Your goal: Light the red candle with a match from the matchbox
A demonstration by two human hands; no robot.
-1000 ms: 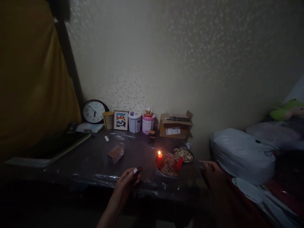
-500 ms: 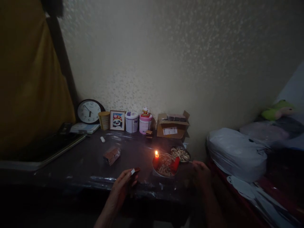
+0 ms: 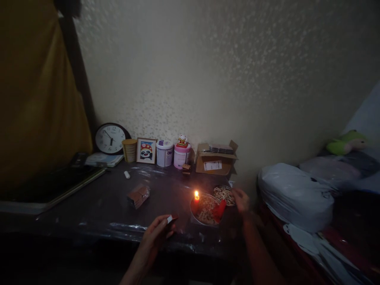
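My left hand (image 3: pixel 157 230) grips a small matchbox (image 3: pixel 172 218) with a white end and a reddish-brown side, held over the table's front edge. At the right, my right hand (image 3: pixel 242 201) has its fingers pinched together at the rim of a round dish of matchsticks (image 3: pixel 223 194); what is in the fingertips is too small to tell. Between the hands stands a clear round dish (image 3: pixel 207 223) full of small pale and brown bits. A lit red candle (image 3: pixel 196 199) burns at its left side, and a red object (image 3: pixel 220 211) leans at its right.
A plastic-wrapped pack of brown boxes (image 3: pixel 138 196) lies left of centre on the dark table (image 3: pixel 118 215). Along the wall stand a clock (image 3: pixel 110 138), a panda picture (image 3: pixel 146 151), two tins (image 3: pixel 164 153) and a cardboard box (image 3: pixel 212 163). White bags (image 3: pixel 293 198) sit at the right.
My right hand has moved left and up to the dish of matchsticks; a thin stick showed at its fingertips before. My left hand has shifted slightly right with the matchbox.
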